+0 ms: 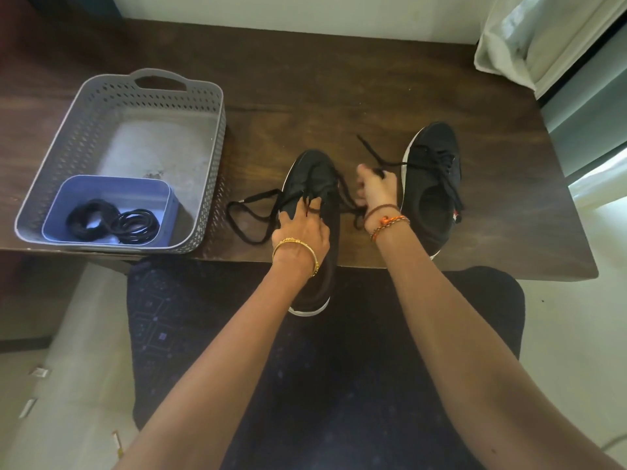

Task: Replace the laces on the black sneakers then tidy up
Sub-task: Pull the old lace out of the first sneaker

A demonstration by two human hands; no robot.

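Two black sneakers with white soles are on a dark wooden table [305, 79]. The left sneaker [315, 178] lies at the table's front edge, its heel overhanging toward my lap. My left hand [302, 228] rests on its tongue, fingers curled into the lace area. Its black lace [251, 215] loops loosely out to the left on the table. My right hand [375, 188] is raised between the shoes and pinches a black lace end that runs up to the right. The right sneaker [434, 184] stands beside it, laced.
A grey perforated basket [203, 96] sits at the table's left. Inside it, a blue tray [101, 188] holds coiled black laces [112, 220]. A white curtain [543, 39] hangs at the upper right. My lap in dark cloth is below the table edge.
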